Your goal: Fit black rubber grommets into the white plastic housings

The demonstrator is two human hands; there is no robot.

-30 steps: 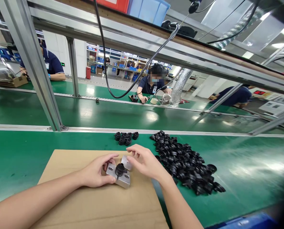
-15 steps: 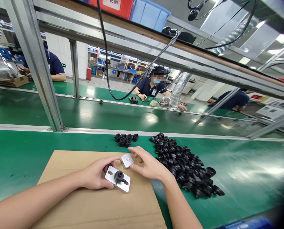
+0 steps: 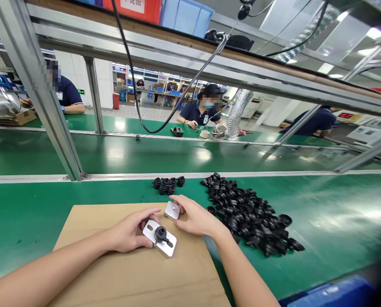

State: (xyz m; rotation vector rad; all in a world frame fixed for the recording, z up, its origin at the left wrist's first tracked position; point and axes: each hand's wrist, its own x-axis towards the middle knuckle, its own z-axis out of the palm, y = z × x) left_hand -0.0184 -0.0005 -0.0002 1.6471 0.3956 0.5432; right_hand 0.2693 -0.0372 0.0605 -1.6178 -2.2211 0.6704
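My left hand [image 3: 131, 232] grips the left end of a silver metal block [image 3: 169, 250] with slots in its top plate, thumb at the near side and fingers behind. A black ring-shaped plastic part [image 3: 161, 233] with a small side tab sits on that block. Just beyond it, a smaller square metal block [image 3: 172, 209] with a small pin or hole at its centre is between the thumb and fingers of my right hand [image 3: 196, 217]. The two blocks are close together over a cardboard sheet [image 3: 139, 277]. The right fingertips are partly hidden behind the small block.
A large pile of black plastic parts [image 3: 248, 215] lies on the green bench right of the cardboard. Several similar parts [image 3: 168, 185] stand grouped beyond it. A metal frame post [image 3: 57, 128] rises at left; a black cable [image 3: 131, 76] hangs overhead. Co-workers sit across the bench.
The small square block has shifted slightly away from the slotted block, with my right fingers closer around it. My left hand stays on the slotted block. The camera view has shifted a little.
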